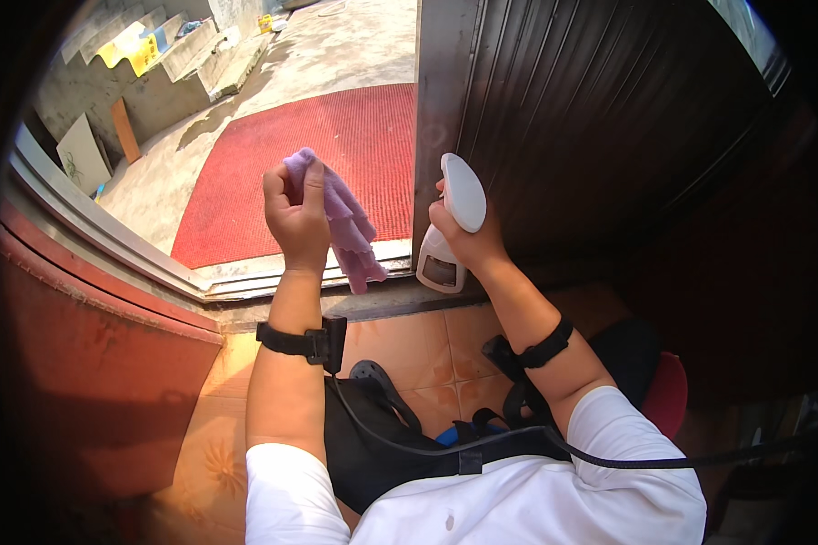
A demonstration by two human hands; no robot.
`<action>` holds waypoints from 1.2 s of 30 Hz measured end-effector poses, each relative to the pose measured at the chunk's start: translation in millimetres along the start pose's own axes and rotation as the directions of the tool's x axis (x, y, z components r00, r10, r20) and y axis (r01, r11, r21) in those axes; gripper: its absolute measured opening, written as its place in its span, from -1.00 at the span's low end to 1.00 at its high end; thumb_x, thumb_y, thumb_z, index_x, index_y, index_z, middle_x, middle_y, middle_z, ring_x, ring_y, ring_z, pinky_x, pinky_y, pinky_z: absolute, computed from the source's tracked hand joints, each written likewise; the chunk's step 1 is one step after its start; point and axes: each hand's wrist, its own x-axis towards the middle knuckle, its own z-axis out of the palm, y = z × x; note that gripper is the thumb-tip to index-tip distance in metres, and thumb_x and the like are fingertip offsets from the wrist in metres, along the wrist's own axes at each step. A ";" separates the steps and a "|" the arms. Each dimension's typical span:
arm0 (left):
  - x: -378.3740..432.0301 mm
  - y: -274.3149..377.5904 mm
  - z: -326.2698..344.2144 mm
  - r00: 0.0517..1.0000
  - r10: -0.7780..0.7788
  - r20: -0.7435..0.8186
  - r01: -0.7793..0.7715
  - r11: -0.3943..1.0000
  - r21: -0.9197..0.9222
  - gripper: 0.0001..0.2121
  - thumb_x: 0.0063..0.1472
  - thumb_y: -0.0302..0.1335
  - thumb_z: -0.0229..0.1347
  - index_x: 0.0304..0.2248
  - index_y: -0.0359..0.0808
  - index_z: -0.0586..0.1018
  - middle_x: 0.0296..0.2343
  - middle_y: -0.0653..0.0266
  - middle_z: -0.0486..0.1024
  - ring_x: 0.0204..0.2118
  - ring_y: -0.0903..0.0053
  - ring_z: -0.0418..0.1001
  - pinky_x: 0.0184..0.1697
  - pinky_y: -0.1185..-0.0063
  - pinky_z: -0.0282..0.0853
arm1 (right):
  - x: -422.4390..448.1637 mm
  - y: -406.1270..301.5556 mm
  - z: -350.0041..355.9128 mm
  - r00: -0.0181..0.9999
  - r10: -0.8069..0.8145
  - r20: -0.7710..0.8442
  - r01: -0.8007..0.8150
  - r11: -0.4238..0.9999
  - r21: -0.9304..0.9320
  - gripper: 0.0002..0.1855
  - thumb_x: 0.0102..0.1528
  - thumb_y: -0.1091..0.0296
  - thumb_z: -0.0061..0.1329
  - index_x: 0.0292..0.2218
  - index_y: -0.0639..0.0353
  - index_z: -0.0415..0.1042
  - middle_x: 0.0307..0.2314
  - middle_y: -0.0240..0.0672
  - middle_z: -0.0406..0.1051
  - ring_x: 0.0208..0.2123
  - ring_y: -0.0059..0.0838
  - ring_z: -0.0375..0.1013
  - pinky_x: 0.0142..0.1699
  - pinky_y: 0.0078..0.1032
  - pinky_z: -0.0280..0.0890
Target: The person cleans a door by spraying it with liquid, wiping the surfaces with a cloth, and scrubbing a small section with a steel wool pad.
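Note:
My left hand (pixel 300 211) pinches a purple cloth (pixel 350 228) at its top, and the cloth hangs down to the right in folds, over the view of the red mat. In my right hand (pixel 474 235) is a white spray bottle (pixel 440 262), held upright around its neck. Its broad white spray head (pixel 465 193) hides part of my fingers, and a dark label shows low on the bottle. The bottle appears in front of the metal door frame (pixel 440 109), beside a dark ribbed door panel (pixel 559 122).
Beyond the door sill (pixel 245 289) lies a ribbed red mat (pixel 300 184) on concrete, with concrete steps (pixel 198 58) farther left. A red panel (pixel 102 354) stands at my left. A black cable (pixel 416 451) crosses my lap above the tiled floor (pixel 409 347).

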 end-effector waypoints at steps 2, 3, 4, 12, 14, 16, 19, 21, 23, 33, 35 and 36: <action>-0.7 -0.5 -0.1 1.000 -0.006 -0.012 0.007 1.000 0.010 -0.83 0.12 -0.38 0.08 -0.45 -0.27 0.37 -0.56 0.50 0.25 -0.51 0.77 0.18 -0.41 0.75 0.17 | -0.5 2.9 2.7 1.000 0.005 -0.001 -0.005 1.000 0.025 -0.54 -0.18 0.42 0.00 -0.17 0.22 0.25 -0.42 -0.31 0.34 -0.35 -0.47 0.36 -0.23 -0.53 0.26; -1.1 -0.1 0.7 1.000 -0.010 -0.016 0.010 1.000 0.014 -0.82 0.12 -0.36 0.08 -0.45 -0.26 0.36 -0.57 0.50 0.25 -0.51 0.77 0.19 -0.41 0.75 0.19 | -1.3 8.2 4.6 1.000 0.007 -0.008 -0.007 1.000 0.017 -0.53 -0.18 0.42 0.00 -0.16 0.21 0.24 -0.40 -0.31 0.34 -0.33 -0.47 0.35 -0.22 -0.53 0.26; -1.5 0.0 1.6 1.000 -0.007 -0.014 0.007 1.000 -0.007 -0.82 0.12 -0.36 0.08 -0.45 -0.26 0.36 -0.57 0.50 0.26 -0.51 0.76 0.19 -0.41 0.74 0.19 | -2.2 14.6 5.6 1.000 0.009 -0.015 -0.009 1.000 0.008 -0.51 -0.18 0.43 0.00 -0.15 0.21 0.23 -0.39 -0.30 0.33 -0.32 -0.48 0.34 -0.21 -0.53 0.25; -0.6 -6.5 1.4 1.000 0.015 -0.020 -0.016 1.000 -0.014 -0.83 0.11 -0.38 0.09 -0.45 -0.27 0.37 -0.56 0.49 0.28 -0.52 0.77 0.20 -0.41 0.74 0.20 | -16.8 79.2 9.7 0.995 0.098 -0.008 -0.097 0.990 0.105 -0.54 -0.21 0.44 -0.03 -0.18 0.22 0.26 -0.42 -0.32 0.32 -0.35 -0.50 0.32 -0.24 -0.54 0.25; -2.7 -6.6 2.4 1.000 -0.004 0.001 0.004 1.000 -0.019 -0.83 0.11 -0.40 0.10 -0.42 -0.29 0.38 -0.54 0.48 0.30 -0.49 0.79 0.22 -0.39 0.76 0.19 | -20.7 95.2 5.3 0.985 0.170 0.014 -0.171 0.982 0.077 -0.55 -0.19 0.45 -0.03 -0.18 0.24 0.28 -0.42 -0.36 0.33 -0.35 -0.53 0.33 -0.24 -0.55 0.24; -2.2 -7.0 2.0 1.000 0.000 0.009 0.000 1.000 -0.019 -0.83 0.10 -0.40 0.10 -0.41 -0.30 0.39 -0.53 0.48 0.31 -0.48 0.80 0.22 -0.39 0.77 0.19 | -27.5 100.9 4.6 0.964 0.260 0.057 -0.262 0.965 0.030 -0.56 -0.16 0.46 -0.04 -0.16 0.25 0.29 -0.38 -0.43 0.33 -0.32 -0.59 0.33 -0.20 -0.59 0.23; -1.8 -9.9 3.8 1.000 0.021 0.008 -0.020 1.000 -0.014 -0.83 0.10 -0.40 0.10 -0.42 -0.30 0.39 -0.53 0.48 0.31 -0.48 0.80 0.23 -0.39 0.77 0.19 | -35.8 109.5 7.0 0.989 0.145 0.016 -0.143 0.984 -0.108 -0.58 -0.23 0.44 -0.01 -0.24 0.25 0.29 -0.43 -0.29 0.36 -0.36 -0.43 0.37 -0.26 -0.49 0.27; -2.1 -10.3 4.1 1.000 0.024 0.008 -0.024 1.000 -0.005 -0.83 0.10 -0.40 0.10 -0.42 -0.30 0.39 -0.53 0.48 0.32 -0.49 0.79 0.23 -0.39 0.77 0.19 | -41.7 115.5 7.2 0.985 0.167 0.033 -0.159 0.971 -0.179 -0.58 -0.23 0.44 -0.01 -0.24 0.24 0.29 -0.42 -0.27 0.36 -0.35 -0.42 0.38 -0.25 -0.48 0.28; -2.3 -9.5 4.2 1.000 0.021 0.006 -0.021 1.000 0.005 -0.83 0.10 -0.40 0.10 -0.42 -0.30 0.39 -0.53 0.48 0.32 -0.48 0.79 0.23 -0.39 0.77 0.19 | -48.3 122.4 8.3 0.982 0.187 0.009 -0.182 0.968 -0.172 -0.58 -0.24 0.46 -0.01 -0.25 0.23 0.28 -0.42 -0.26 0.36 -0.34 -0.41 0.38 -0.25 -0.47 0.27; -3.3 -11.0 5.0 0.999 0.037 0.017 -0.037 0.999 0.014 -0.85 0.09 -0.42 0.11 -0.43 -0.29 0.40 -0.55 0.44 0.35 -0.49 0.77 0.28 -0.39 0.73 0.26 | -74.2 172.2 11.4 0.993 0.114 -0.012 -0.115 0.981 -0.157 -0.52 -0.26 0.53 -0.06 -0.20 0.16 0.24 -0.36 -0.25 0.30 -0.26 -0.40 0.31 -0.18 -0.46 0.22; -2.8 -11.6 5.2 0.999 0.045 0.021 -0.045 0.999 0.018 -0.84 0.08 -0.42 0.11 -0.43 -0.30 0.40 -0.54 0.42 0.38 -0.49 0.75 0.30 -0.38 0.71 0.28 | -75.3 181.4 15.2 0.995 0.103 0.003 -0.101 0.977 -0.185 -0.51 -0.27 0.52 -0.05 -0.20 0.16 0.24 -0.35 -0.24 0.30 -0.26 -0.38 0.32 -0.18 -0.45 0.23; -2.4 -12.1 7.0 0.999 0.044 0.018 -0.044 0.999 0.001 -0.84 0.08 -0.42 0.11 -0.43 -0.30 0.40 -0.54 0.42 0.38 -0.49 0.74 0.31 -0.38 0.71 0.29 | -74.3 188.3 16.0 0.992 0.123 0.009 -0.119 0.973 -0.197 -0.52 -0.27 0.51 -0.04 -0.21 0.16 0.25 -0.36 -0.23 0.31 -0.27 -0.37 0.33 -0.19 -0.45 0.23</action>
